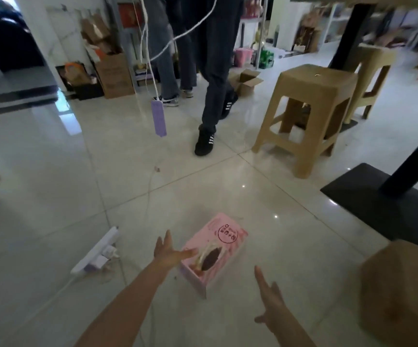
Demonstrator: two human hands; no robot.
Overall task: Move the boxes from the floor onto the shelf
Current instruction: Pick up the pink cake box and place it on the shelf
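A pink box (221, 242) with a red round logo and a picture of a brown snack lies flat on the glossy tiled floor, low in the middle of the head view. My left hand (169, 251) is open with fingers spread at the box's near-left corner, its fingertips over the box's edge. My right hand (269, 296) is open too, held a short way to the right of the box and apart from it. A brown cardboard box (400, 294) stands on the floor at the lower right.
A white power strip (95, 254) with plugs and a cord lies left of the box. Two tan plastic stools (310, 113) and a black table base (378, 209) stand to the right. Two people's legs (213, 78) are ahead. A purple tag (159, 118) hangs from white cords. Cluttered metal shelving (127, 46) stands at the back.
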